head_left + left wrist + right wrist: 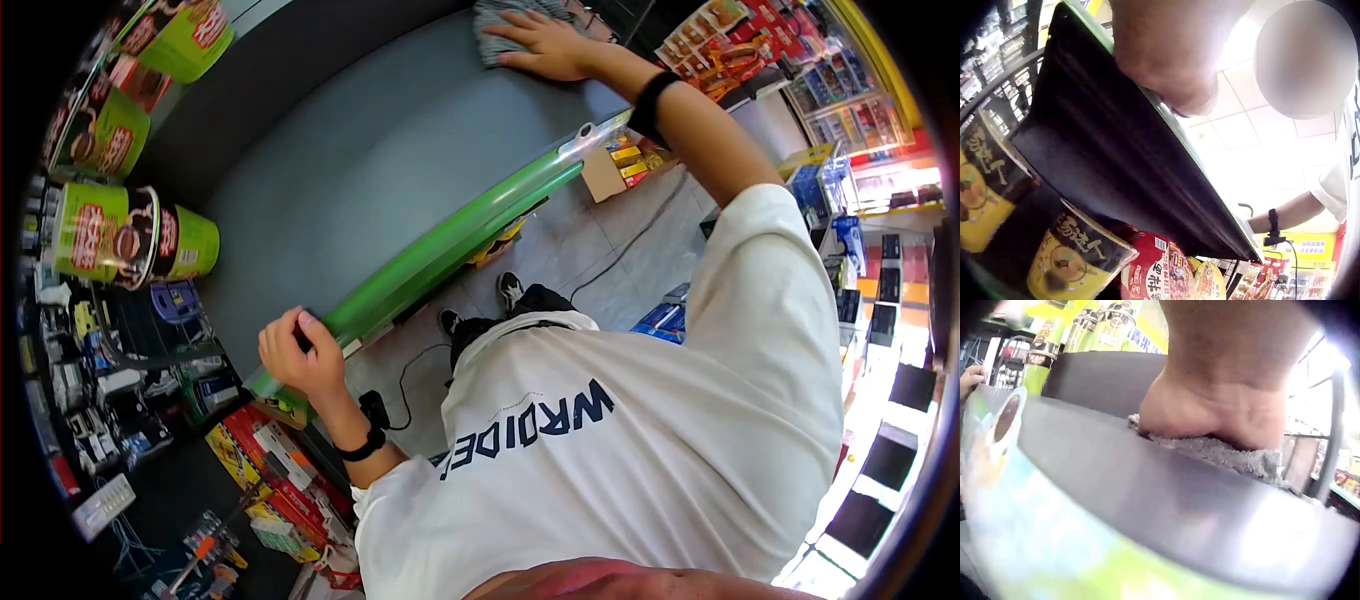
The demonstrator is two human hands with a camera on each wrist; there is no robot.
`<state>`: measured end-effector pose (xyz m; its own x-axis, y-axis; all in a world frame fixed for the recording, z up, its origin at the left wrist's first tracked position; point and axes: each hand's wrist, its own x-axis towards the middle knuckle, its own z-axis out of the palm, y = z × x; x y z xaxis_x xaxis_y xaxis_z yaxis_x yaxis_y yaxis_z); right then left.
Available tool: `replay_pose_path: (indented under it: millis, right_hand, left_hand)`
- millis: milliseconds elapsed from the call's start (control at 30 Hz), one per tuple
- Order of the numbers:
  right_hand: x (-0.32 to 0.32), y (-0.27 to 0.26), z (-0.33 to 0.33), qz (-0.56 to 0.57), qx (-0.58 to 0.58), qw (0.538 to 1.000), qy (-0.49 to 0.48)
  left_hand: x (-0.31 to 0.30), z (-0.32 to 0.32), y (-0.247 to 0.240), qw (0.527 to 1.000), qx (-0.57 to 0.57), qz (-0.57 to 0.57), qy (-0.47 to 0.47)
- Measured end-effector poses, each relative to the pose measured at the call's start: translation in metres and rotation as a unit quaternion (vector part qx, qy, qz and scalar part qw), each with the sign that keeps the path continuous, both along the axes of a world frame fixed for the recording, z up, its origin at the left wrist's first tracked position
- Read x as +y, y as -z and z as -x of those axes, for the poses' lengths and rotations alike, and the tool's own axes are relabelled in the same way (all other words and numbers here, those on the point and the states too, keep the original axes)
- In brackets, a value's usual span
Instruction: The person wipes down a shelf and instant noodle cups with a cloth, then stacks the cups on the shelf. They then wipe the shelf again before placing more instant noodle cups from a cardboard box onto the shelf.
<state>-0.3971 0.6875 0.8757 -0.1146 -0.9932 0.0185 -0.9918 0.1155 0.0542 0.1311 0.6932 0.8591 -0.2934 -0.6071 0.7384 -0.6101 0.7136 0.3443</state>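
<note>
In the head view my right hand lies spread, fingers apart, on a grey cloth at the far end of a grey shelf. The right wrist view shows the heel of that hand pressing the cloth against the shelf surface. At the near-left end of the shelf, my left hand has curled fingers around the green-trimmed front edge. From the left wrist, the hand is against this edge, its fingertips hidden.
Green noodle cups stand along the left. A green label strip runs along the shelf front. Below are an open carton and a cable on the floor. Yellow cups and a red bowl pack sit beneath the shelf.
</note>
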Motion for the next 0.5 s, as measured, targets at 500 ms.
replay_pose_path:
  millis: [500]
  right_hand:
    - [0.067,-0.046,-0.129,-0.107,-0.052,0.988,-0.096]
  left_hand:
    - [0.000,-0.005,0.008,0.994,0.070,0.069,0.044]
